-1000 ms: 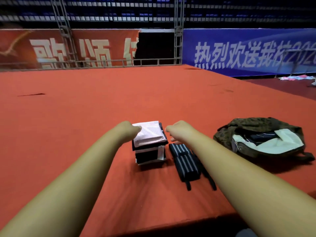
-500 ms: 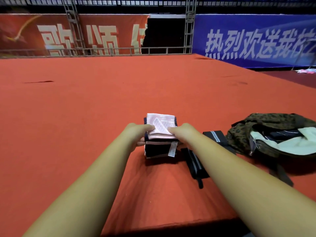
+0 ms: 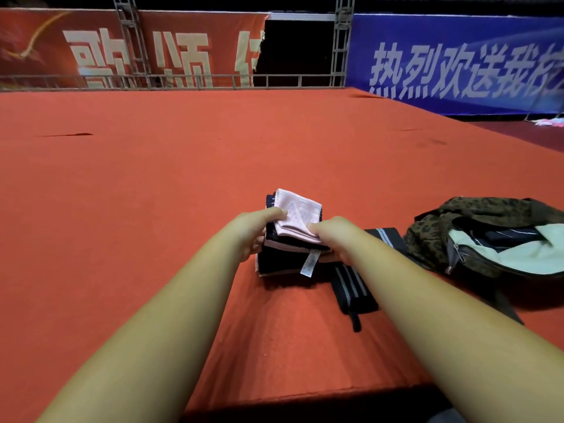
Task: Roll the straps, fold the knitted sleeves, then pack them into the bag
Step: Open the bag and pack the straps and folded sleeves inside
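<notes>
Packing step, it seems: gripping the folded sleeves [image 3: 297, 215] between left hand [image 3: 254, 232] and right hand [image 3: 334, 236]. Next, probably: lift level, carry right into the bag [image 3: 433, 236].

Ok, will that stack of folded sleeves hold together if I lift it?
Probably floppy: the pink top sleeve bends between the left hand and right hand. Layers sit uneven, so the stack they grip may slide apart.

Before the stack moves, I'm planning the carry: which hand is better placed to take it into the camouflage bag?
Probably the right. The right hand grips the folded sleeve stack on the side where the open camouflage bag lies; the left hand would have to reach across.
</notes>
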